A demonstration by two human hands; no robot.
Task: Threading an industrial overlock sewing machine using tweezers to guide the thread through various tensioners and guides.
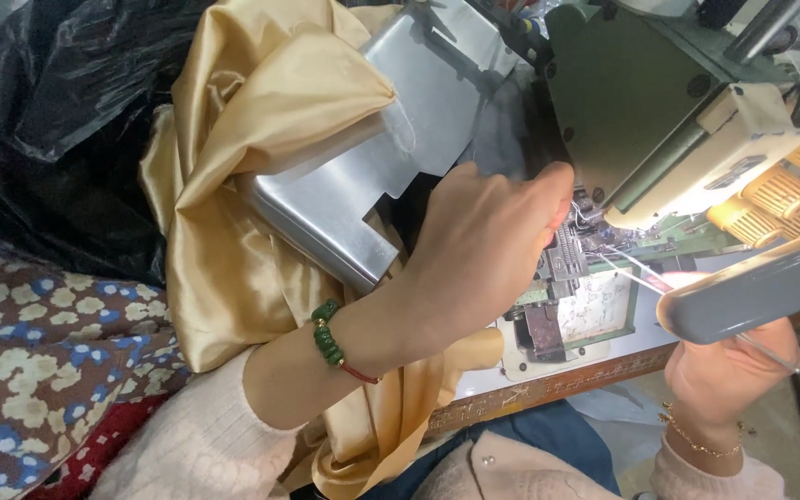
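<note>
My left hand (488, 245), with a green bead bracelet (328, 336) on the wrist, reaches into the needle and presser-foot area (567, 250) of a green and cream sewing machine (659, 120). Its fingertips are bunched at the foot, and what they pinch is hidden. My right hand (733, 375) grips a flat grey device (756, 287) from below and holds it tilted beside the machine. A bright light falls on the needle area. Thin shiny tweezers or a wire (636, 273) run from the device toward the foot. Gold satin fabric (252, 185) hangs to the left of my left arm.
A swung-open metal cover plate (354, 194) lies half under the gold fabric. Yellow ribbed tension knobs (780, 190) sit on the machine's right side. A black plastic bag (76, 120) fills the upper left and floral cloth (39, 361) the lower left. The table edge (548, 389) runs below the machine.
</note>
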